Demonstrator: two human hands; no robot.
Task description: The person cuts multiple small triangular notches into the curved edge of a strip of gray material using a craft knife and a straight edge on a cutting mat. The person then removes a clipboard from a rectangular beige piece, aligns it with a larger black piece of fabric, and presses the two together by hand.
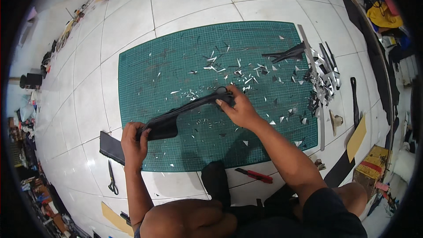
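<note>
Head view has us seated over a green cutting mat on the white tiled floor, with a long black bundle stretched between our hands, raised above the mat's lower middle. Our left hand has its fingers gripping the left end, where a broad flap hangs down; our right hand has its thumb and fingers pinched on the far end, near a small dark loop. To handle this well, we judge that an even, gentle pull matters most: enough to line the layers up, not so much that the thin middle stretches or slips. The drooping flap seems likeliest to fold under, so we would smooth it before laying the bundle flat. White and dark scraps litter the mat and could stick to the material or lift it off level, so brushing them toward the scrap heap beside the steel ruler makes sense. We would also steer our right forearm clear of the red cutter on the floor below the mat; whether its blade is out, we cannot tell. The scissors lie well apart, to our left.
</note>
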